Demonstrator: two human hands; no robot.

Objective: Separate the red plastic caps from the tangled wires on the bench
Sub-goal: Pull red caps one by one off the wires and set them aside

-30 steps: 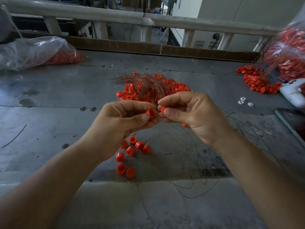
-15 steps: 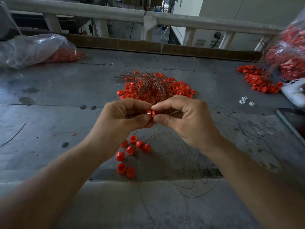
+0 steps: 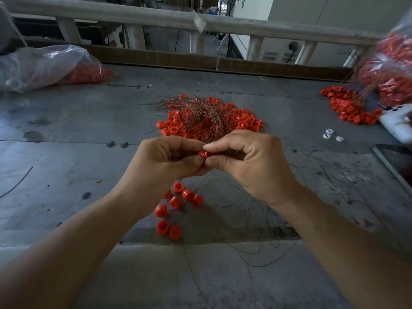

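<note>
My left hand point(image 3: 165, 161) and my right hand point(image 3: 247, 161) meet above the bench, and both pinch one red cap point(image 3: 204, 154) between thumb and forefinger. A thin wire hangs from the cap down to the bench. Behind the hands lies a pile of red caps tangled with fine wires point(image 3: 205, 119). Below the hands sit several loose red caps point(image 3: 176, 202) on the grey bench point(image 3: 66, 134). Loose wires point(image 3: 256, 241) curl over the bench near its front edge.
A clear bag holding red caps point(image 3: 44, 68) lies at the back left. Another bag of caps point(image 3: 388, 70) hangs at the right above a spilled heap of caps point(image 3: 347, 108). Small white pieces point(image 3: 330, 134), a white object point(image 3: 399, 121) and a dark tablet point(image 3: 399, 161) lie at the right.
My hands have come together: a second ago they held two red pieces slightly apart, and now the fingertips press around one cap between them. The view has shifted a little.
</note>
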